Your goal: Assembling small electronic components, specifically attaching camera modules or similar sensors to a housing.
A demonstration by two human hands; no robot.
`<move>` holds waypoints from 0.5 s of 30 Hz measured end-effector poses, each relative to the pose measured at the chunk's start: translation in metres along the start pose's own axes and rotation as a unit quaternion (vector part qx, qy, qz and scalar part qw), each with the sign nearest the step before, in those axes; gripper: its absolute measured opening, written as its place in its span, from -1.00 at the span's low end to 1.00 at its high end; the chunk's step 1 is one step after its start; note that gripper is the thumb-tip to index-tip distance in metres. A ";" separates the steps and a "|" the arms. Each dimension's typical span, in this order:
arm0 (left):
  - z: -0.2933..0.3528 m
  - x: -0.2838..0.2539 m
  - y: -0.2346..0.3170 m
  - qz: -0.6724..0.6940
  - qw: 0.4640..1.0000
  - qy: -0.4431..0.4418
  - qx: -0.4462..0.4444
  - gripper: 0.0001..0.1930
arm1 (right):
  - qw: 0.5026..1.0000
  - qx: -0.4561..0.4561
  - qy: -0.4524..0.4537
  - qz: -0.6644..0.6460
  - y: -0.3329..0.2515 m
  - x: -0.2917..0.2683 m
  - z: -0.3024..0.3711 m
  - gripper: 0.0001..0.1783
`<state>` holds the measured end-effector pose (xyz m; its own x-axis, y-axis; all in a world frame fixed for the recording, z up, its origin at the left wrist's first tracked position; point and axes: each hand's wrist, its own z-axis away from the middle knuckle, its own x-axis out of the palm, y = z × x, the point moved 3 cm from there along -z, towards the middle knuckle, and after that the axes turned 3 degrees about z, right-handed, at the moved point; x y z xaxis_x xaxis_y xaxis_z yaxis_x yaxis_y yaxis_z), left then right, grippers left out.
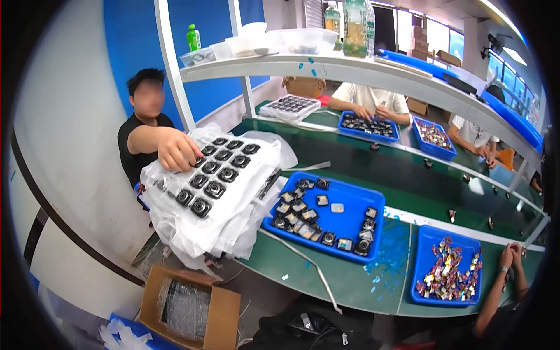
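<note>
The long green table (350,280) runs from 7 o'clock up toward 2 o'clock, with several people seated along it. At 9 o'clock a stack of white-wrapped trays (210,204) holds rows of black square parts, and a co-worker's hand (178,153) rests spread on the top tray, which is full apart from the corner the hand hides. At the centre a blue bin (350,195) holds a loose, partly sorted cluster of small dark modules, with about half its floor bare. At 4 o'clock a smaller blue bin (434,236) carries a heap of small colourful pieces, so plenty seems left to handle. Just beside it the left hand (507,256) and right hand (518,251) are drawn close together above the table edge. Whether they pinch a piece cannot be told.
</note>
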<state>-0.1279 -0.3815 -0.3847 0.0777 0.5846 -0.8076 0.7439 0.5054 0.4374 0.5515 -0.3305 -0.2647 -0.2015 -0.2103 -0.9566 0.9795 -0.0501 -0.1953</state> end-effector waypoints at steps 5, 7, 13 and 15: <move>0.005 -0.057 0.045 0.068 0.994 -0.059 -0.060 -0.93 | 0.943 0.038 -0.331 0.022 0.011 0.149 -0.025 -0.21; 0.024 -0.098 0.058 0.081 0.986 -0.111 -0.095 -0.93 | 0.923 0.008 -0.385 0.002 0.065 0.267 0.013 -0.19; -0.068 -0.262 0.231 0.159 0.986 -0.017 0.049 -0.92 | 0.934 -0.192 -0.263 0.148 -0.047 0.052 -0.038 -0.75; -0.096 -0.273 0.285 0.295 0.955 -0.044 0.004 -0.90 | 0.898 -0.201 -0.350 0.173 -0.082 -0.016 -0.042 -0.75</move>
<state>-0.0005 -0.3364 -0.0012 0.5399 0.7097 -0.4526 0.5590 0.0998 0.8232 0.4746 -0.2819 -0.2423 0.2988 -0.7153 -0.6317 0.8789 0.4641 -0.1098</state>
